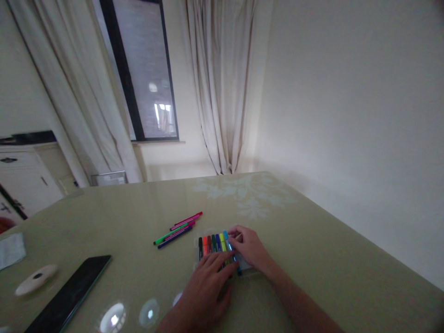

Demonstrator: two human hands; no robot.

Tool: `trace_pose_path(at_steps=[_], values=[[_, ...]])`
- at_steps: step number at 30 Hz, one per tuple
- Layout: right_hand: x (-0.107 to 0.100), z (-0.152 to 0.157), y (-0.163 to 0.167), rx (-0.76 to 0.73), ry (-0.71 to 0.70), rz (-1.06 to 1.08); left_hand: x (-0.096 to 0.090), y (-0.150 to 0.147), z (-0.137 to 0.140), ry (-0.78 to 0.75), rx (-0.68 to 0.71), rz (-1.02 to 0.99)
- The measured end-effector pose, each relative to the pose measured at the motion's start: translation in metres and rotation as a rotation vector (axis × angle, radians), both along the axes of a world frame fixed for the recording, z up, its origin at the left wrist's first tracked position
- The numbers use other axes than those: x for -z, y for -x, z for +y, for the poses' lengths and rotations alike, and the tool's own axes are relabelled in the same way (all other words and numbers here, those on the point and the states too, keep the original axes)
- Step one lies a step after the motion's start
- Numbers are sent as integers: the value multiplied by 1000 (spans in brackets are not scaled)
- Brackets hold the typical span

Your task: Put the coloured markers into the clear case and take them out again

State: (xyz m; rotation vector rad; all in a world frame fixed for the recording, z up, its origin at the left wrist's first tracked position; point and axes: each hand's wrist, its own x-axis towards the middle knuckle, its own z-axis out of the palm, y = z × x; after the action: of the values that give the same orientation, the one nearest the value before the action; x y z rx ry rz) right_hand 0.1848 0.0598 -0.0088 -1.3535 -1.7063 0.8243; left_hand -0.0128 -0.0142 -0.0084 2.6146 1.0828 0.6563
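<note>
A clear, flat case point(255, 273) on the table holds a row of capped markers in black, orange, dark red, green, dark blue and yellow-green. My left hand point(211, 277) lies across the lower part of the row with its fingers stretched out, covering the marker bodies. At the right end of the row, a light blue marker point(226, 236) slants beside the yellow-green marker point(222, 239). The fingers of my right hand point(248, 243) are closed at this light blue marker's upper end. Their tips partly hide the contact.
Several loose pink, green and purple markers point(176, 231) lie left of the case. Nearer on the left are a black tablet-like device point(71, 293), a pale oval object point(36, 280) and a folded cloth or tissue point(12, 250). A wall point(347, 138) borders the table's right side.
</note>
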Motion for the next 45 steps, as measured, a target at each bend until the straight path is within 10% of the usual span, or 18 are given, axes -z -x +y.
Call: trace_pose_path(at_steps=[15,22,26,33,40,45], values=[[-2,-3,-2,15,-131,-261,-3,-3,5,53,-26,-77],[-6,-1,-8,40,-129,-199,-7,64,43,-95,-795,99],[-8,0,-8,44,-155,-184,-7,86,43,-63,-961,314],[-6,1,-9,37,-175,-174,-3,84,46,-4,-914,257],[-14,-8,6,-113,-57,109,-9,28,31,189,-486,-552],[-17,-7,10,-183,114,475,-4,-7,15,266,-369,-642]])
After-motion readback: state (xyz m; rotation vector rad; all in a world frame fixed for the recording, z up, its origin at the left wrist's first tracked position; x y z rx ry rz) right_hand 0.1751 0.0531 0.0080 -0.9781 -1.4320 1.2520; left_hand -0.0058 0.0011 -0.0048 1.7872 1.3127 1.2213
